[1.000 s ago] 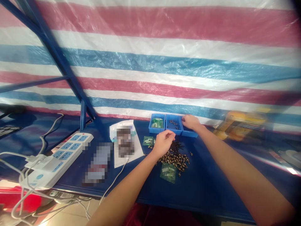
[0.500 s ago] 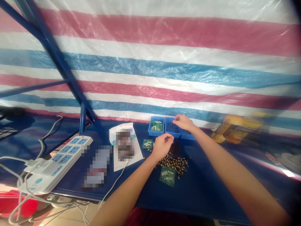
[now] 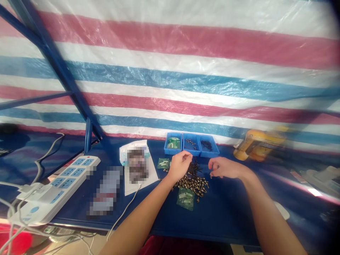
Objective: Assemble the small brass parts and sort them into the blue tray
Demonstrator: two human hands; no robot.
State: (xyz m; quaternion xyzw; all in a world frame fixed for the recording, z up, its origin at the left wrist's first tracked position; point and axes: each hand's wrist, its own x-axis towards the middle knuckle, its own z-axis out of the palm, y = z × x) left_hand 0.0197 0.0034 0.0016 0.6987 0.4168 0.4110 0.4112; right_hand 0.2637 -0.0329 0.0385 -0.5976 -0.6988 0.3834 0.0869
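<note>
Our left hand [image 3: 180,164] hangs over the screw pile [image 3: 195,183], fingers pinched together. Right hand [image 3: 223,168] beside it, fingers curled, grip unclear; blue bins [image 3: 191,150] sit within reach.

One head-worn camera looked forward and down at the counter [image 3: 225,212], facing a striped tarp [image 3: 170,71]. The left hand [image 3: 180,165] and right hand [image 3: 225,168] sat near mid-frame, arms outstretched.

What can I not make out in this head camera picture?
All in the head view:
Left hand: closed, so whatever it holds is hidden.
Right hand: anything in it is too small to tell.
Paper sheet and flat item beside it: pixelated.
Yellow object: motion blur.
Blue bins: contents too small.
</note>
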